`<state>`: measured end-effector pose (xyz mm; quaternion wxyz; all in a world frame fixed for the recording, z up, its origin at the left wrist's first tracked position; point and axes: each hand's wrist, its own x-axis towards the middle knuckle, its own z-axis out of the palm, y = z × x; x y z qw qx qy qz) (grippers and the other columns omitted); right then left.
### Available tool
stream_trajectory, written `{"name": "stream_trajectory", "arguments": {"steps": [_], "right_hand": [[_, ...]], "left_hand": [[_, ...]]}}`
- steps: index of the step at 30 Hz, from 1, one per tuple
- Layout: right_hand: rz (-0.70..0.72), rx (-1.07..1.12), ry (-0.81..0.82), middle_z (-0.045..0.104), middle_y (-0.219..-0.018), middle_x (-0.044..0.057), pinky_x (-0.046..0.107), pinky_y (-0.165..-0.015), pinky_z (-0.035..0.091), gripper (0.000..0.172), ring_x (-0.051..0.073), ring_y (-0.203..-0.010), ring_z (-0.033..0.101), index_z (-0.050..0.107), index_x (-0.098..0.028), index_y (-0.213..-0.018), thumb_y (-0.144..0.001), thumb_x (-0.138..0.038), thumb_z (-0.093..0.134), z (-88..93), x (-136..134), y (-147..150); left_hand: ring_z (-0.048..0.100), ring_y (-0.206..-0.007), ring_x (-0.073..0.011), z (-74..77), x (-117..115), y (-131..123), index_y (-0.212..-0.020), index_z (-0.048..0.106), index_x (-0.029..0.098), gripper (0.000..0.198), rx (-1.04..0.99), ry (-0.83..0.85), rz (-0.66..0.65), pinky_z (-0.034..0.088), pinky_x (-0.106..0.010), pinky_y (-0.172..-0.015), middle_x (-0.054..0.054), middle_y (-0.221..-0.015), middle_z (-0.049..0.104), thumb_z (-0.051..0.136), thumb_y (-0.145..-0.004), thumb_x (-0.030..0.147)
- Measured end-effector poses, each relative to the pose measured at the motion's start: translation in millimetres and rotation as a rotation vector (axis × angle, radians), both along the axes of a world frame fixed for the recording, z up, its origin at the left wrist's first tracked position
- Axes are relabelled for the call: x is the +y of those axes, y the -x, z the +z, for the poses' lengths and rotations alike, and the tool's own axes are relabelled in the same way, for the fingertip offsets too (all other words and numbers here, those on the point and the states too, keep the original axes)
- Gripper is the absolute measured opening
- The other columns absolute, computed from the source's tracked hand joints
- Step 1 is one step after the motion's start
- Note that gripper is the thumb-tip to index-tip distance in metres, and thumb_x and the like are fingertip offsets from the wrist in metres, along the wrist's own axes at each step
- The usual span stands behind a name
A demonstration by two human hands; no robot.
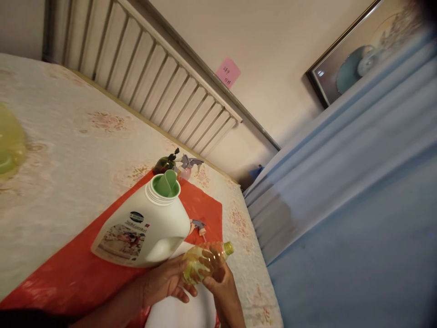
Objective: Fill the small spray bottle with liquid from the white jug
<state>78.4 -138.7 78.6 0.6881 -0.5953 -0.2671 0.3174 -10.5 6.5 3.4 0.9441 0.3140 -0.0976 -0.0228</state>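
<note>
My left hand and my right hand both hold a small clear bottle of yellowish liquid, its open threaded neck pointing right. Just behind it stands a big white jug with a green pour spout and a printed label, its cap off. A loose spray head lies on the red plastic sheet right of the jug. Further back on the sheet lie a dark green spray bottle and a pink one with a grey trigger.
The red sheet lies on a floral bedspread. A slatted headboard lines the wall, with a pink note above it. A yellow-green object sits at the left edge. Blue curtain hangs at the right.
</note>
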Motion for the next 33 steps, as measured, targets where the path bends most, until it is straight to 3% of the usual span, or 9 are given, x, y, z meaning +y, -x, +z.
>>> {"name": "stream_trajectory", "arguments": {"steps": [8, 15, 23, 28, 33], "right_hand": [[-0.079, -0.022, -0.033, 0.061, -0.128, 0.013, 0.049, -0.090, 0.052, 0.087, 0.036, -0.116, 0.058, 0.054, -0.022, -0.127, -0.051, -0.041, 0.091, -8.5, -2, -2], [-0.131, -0.084, 0.030, 0.067, -0.119, 0.011, 0.045, -0.092, 0.052, 0.074, 0.031, -0.110, 0.062, 0.059, -0.022, -0.121, -0.055, -0.040, 0.088, -3.0, -1, 3], [-0.056, -0.207, 0.110, 0.068, -0.114, 0.011, 0.044, -0.090, 0.052, 0.067, 0.031, -0.107, 0.064, 0.059, -0.020, -0.119, -0.060, -0.041, 0.085, -2.4, -5, 5], [-0.069, -0.283, 0.169, 0.069, -0.111, 0.010, 0.040, -0.086, 0.054, 0.065, 0.029, -0.103, 0.065, 0.060, -0.019, -0.118, -0.059, -0.032, 0.083, -15.0, -12, 4], [-0.085, -0.368, 0.231, 0.071, -0.104, 0.007, 0.037, -0.083, 0.055, 0.064, 0.027, -0.095, 0.067, 0.061, -0.019, -0.119, -0.057, -0.018, 0.078, -21.1, -15, 7]], "left_hand": [[0.064, -0.090, -0.0210, 10.3, 0, 7, -0.124, 0.056, 0.028, 0.042, 0.016, -0.123, 0.013, 0.052, -0.032, -0.072, -0.008, -0.113, 0.065, 0.057, -0.086, 0.048], [0.058, -0.108, -0.0253, -1.8, -3, -3, -0.128, 0.050, 0.029, 0.054, 0.024, -0.197, 0.132, 0.050, -0.037, -0.081, -0.008, -0.125, 0.060, 0.065, -0.080, 0.050], [0.048, -0.127, -0.0312, -12.7, -21, -4, -0.135, 0.042, 0.027, 0.066, -0.120, -0.371, 0.408, 0.039, -0.046, -0.105, -0.010, -0.139, 0.052, 0.070, -0.078, 0.043], [0.047, -0.129, -0.0331, -12.6, -41, 3, -0.137, 0.038, 0.026, 0.073, -0.033, -0.484, 0.585, 0.040, -0.045, -0.107, -0.013, -0.142, 0.048, 0.072, -0.075, 0.045], [0.042, -0.133, -0.0355, -29.8, -52, 4, -0.139, 0.033, 0.027, 0.084, 0.134, -0.765, 0.825, 0.036, -0.046, -0.111, -0.014, -0.146, 0.044, 0.077, -0.069, 0.041]]}}
